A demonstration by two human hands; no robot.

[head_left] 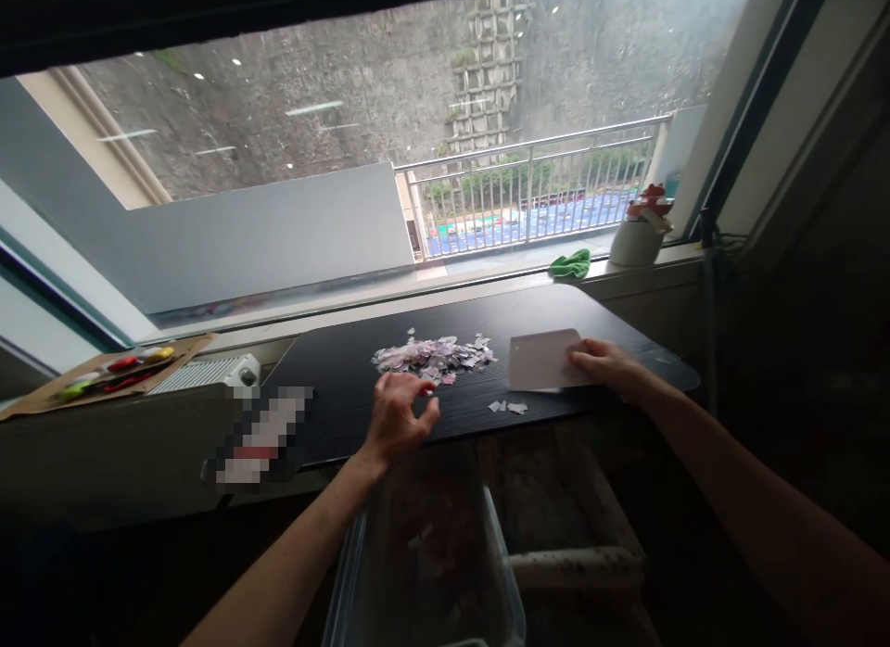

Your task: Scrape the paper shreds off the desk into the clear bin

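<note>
- Paper scraps (437, 355), small, flat and mostly angular, in white and pale pink, lie in a loose, ragged heap just beyond the left hand (401, 413), on the desk (334, 387).
- The left hand is curled, thumb and forefinger bent towards each other; I cannot tell whether a scrap is pinched between them.
- The right hand (606, 361) grips the right edge of a white card (546, 361), a thin, smooth, roughly rectangular sheet tilted up to the right of the heap.
- A few stray bits (516, 409) lie between the hands, near the desk's close edge.
- The desk is dark, with a fine grain and a rounded corner beyond the right hand.
- Below the left hand stands a clear, hard-walled tub (502, 536), pale pieces inside.
- Farther beyond the right hand sits a crumpled green cloth (570, 264).
</note>
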